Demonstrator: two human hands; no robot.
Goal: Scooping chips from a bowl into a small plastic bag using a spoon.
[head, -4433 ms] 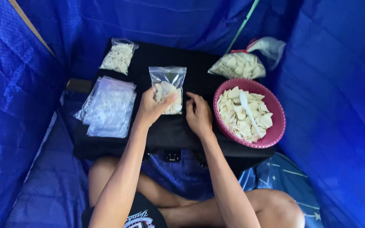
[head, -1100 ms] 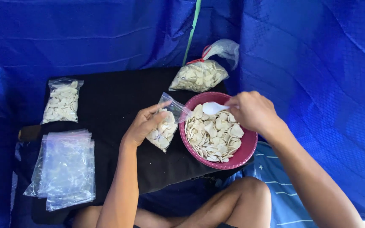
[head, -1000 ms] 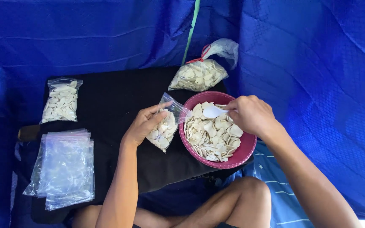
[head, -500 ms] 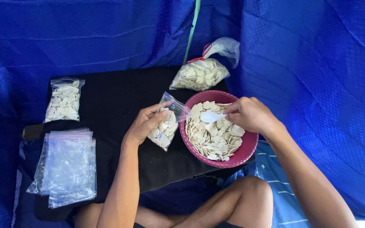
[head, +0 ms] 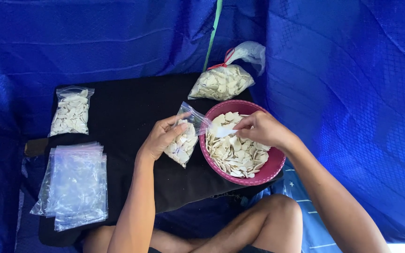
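L hand (head: 159, 139) is gripping a small clear bag (head: 183, 142), fingers closed round its left side w/ thumb on top, holding it tilted so the open mouth is leaning toward the bowl (head: 263, 175). Bag is part-filled w/ pale flat chips and is touching or just beside the bowl's left rim. R hand (head: 261, 129) is hovering over the bowl, fingers pinched shut on a white scoop (head: 224, 130); scoop tip is pointing at the bag mouth, just beside it. Can't tell if scoop is carrying chips.

Bowl is pink, round, sitting at the right edge of a black board (head: 123, 112), full of the same pale chips. Behind the bowl, a bigger bag (head: 221, 82) of chips is lying, its neck tied w/ a red band. At far left of the board a filled small bag (head: 71, 112) is lying flat. Near it, toward the person, a stack of empty bags (head: 73, 185) is lying on the board's left edge. Blue tarp (head: 343, 84) is hanging all round. Person's bare knee (head: 277, 215) is showing below the bowl.
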